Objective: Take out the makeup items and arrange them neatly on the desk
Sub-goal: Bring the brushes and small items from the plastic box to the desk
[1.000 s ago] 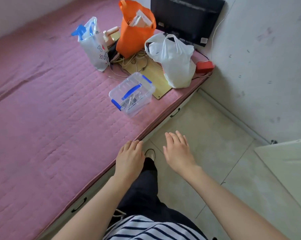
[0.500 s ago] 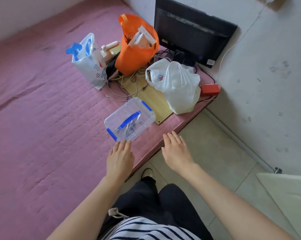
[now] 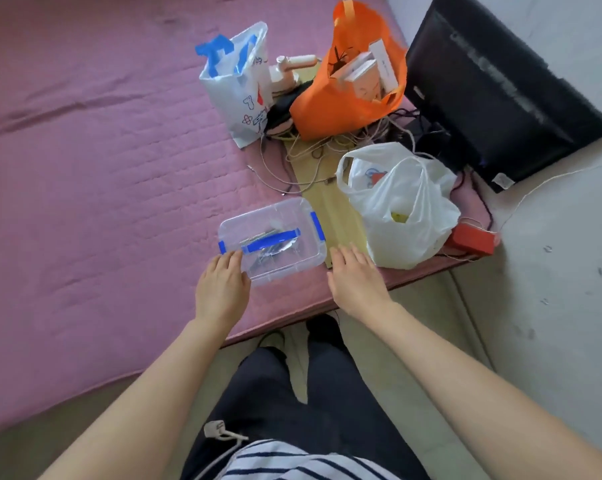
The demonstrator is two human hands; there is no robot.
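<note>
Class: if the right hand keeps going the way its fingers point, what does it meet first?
Probably the white plastic bag: the right hand points up-right past the clear box, over the yellow board. Depth unclear.

We saw a clear plastic box point(image 3: 273, 239) lying flat on the pink mattress point(image 3: 84, 185), close to its front edge and toward its right end. Its lid was on, with blue latches at both short ends and a blue handle across the top. Thin, dark makeup items point(image 3: 271, 249) lay inside, too blurred to tell apart.
</note>
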